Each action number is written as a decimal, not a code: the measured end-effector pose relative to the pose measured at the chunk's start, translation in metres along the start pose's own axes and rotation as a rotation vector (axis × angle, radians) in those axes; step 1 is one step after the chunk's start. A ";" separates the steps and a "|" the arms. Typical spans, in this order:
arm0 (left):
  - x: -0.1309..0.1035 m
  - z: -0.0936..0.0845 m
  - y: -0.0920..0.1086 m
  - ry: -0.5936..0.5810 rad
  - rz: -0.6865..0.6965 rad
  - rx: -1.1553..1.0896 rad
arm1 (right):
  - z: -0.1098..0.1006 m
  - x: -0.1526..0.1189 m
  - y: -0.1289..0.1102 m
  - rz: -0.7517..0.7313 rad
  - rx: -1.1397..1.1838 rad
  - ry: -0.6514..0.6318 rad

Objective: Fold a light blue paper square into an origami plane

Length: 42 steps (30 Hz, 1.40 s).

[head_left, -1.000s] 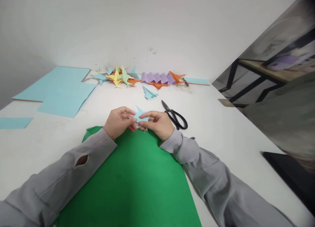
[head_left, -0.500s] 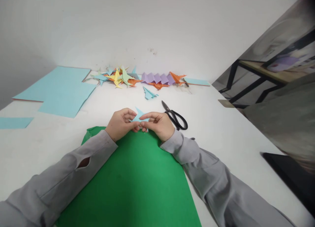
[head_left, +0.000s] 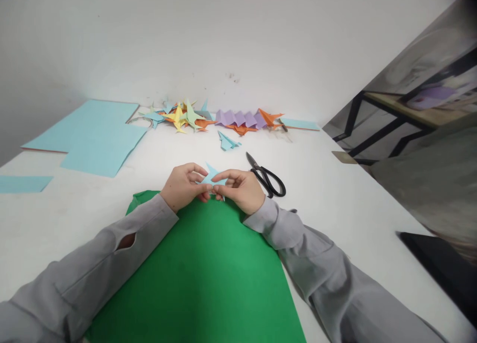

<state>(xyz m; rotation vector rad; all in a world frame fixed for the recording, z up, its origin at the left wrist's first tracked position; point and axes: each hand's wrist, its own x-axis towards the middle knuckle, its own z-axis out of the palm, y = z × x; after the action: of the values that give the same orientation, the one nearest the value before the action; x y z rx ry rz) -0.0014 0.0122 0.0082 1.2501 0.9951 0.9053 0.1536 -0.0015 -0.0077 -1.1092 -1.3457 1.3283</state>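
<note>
Between my two hands is a small light-blue folded paper piece (head_left: 210,174) with pointed tips, held near the far edge of a green sheet (head_left: 201,263). My left hand (head_left: 185,186) pinches its left side between thumb and fingers. On the other side my right hand (head_left: 243,188) grips it, index finger along the top and thumb close to the left thumb. Fingers cover much of the folds. Black-handled scissors (head_left: 266,175) lie on the table just beyond my right hand. A second light-blue folded paper shape (head_left: 227,142) rests farther back.
Along the wall are a heap of colourful folded paper shapes (head_left: 182,117), a purple zigzag-folded paper (head_left: 238,118) and an orange folded shape (head_left: 269,117). Large light-blue sheets (head_left: 93,134) and a blue strip (head_left: 25,184) lie left. A dark flat object (head_left: 436,263) is at the right edge.
Both hands keep the same grip on the blue folded paper, with almost no finger movement. The whole view has shifted very slightly.
</note>
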 end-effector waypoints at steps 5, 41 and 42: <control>0.000 -0.001 0.002 -0.027 -0.053 -0.068 | 0.000 0.001 -0.004 0.050 0.078 0.019; 0.000 -0.002 0.002 -0.008 -0.053 -0.069 | -0.007 0.002 0.005 -0.039 0.185 -0.077; -0.001 -0.002 0.003 -0.004 -0.055 -0.071 | -0.007 0.002 0.005 -0.046 0.188 -0.080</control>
<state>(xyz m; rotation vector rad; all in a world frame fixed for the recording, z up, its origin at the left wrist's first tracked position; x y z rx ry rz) -0.0034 0.0124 0.0107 1.1589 0.9811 0.8876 0.1599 0.0017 -0.0123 -0.9014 -1.2675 1.4464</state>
